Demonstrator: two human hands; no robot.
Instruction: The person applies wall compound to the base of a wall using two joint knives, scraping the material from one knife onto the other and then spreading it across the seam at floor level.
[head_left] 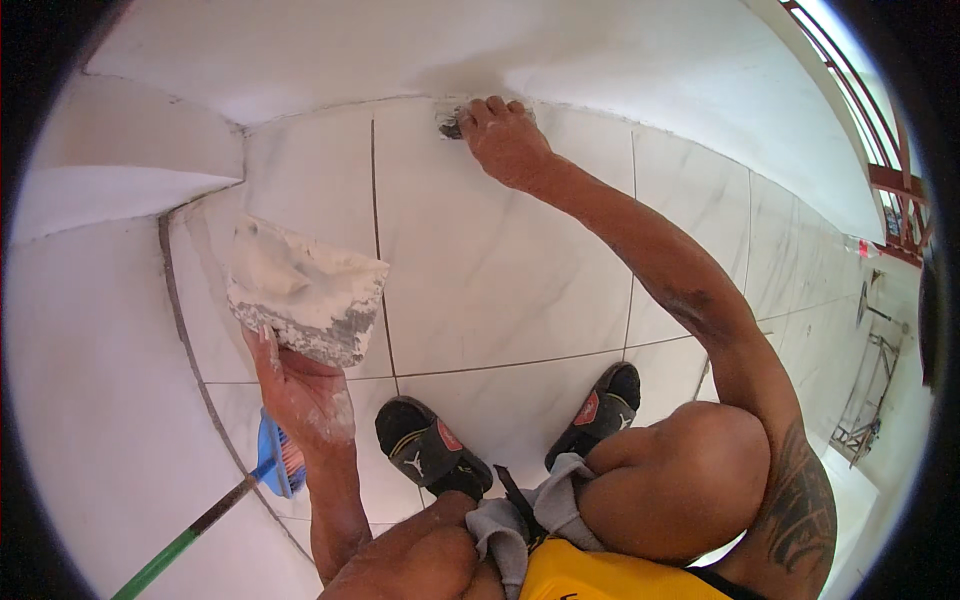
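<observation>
My left hand [305, 400], dusted white, holds up a roughly square board [350, 328] from underneath, its fingers mostly hidden. Thick white paste [290, 265] lies on the board, with grey showing along the near edge. My right hand [500, 140] reaches forward to the foot of the white wall [600, 60], where the tiled floor [500, 260] meets it, its fingers curled over a small dark, rough grey-and-white piece or patch [450, 126]; what exactly they grip I cannot make out.
My feet in dark sandals [415, 445] are below me. A blue broom head [275, 450] with a green handle [175, 550] lies at lower left. A low white ledge [130, 160] is at upper left. A red-brown railing [895, 180] and metal frames [865, 405] are at far right.
</observation>
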